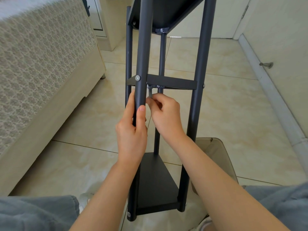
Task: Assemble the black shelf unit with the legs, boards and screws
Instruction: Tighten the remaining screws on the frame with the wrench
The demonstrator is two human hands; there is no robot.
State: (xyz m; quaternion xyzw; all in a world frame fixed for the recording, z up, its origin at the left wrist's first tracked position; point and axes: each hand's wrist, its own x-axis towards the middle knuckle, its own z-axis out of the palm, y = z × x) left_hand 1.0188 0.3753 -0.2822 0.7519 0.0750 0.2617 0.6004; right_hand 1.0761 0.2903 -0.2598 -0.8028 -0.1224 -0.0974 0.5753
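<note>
The black shelf unit stands on the tiled floor between my knees, with round legs and three boards. My left hand (133,129) grips the front left leg (143,52) just below the middle board (171,81). My right hand (164,114) pinches a small grey hex key (150,92) whose tip points up under that board, near a screw at its underside. A silver screw head (137,78) shows on the front left leg at board height. The bottom board (155,184) lies low between the legs; the top board (165,12) is overhead.
A bed with a patterned cover (41,64) runs along the left. A translucent brown stool or bin (215,157) sits behind the right leg (198,80). A white wall and skirting with a door stop (266,64) are at the right. My knees in grey cloth fill the lower corners.
</note>
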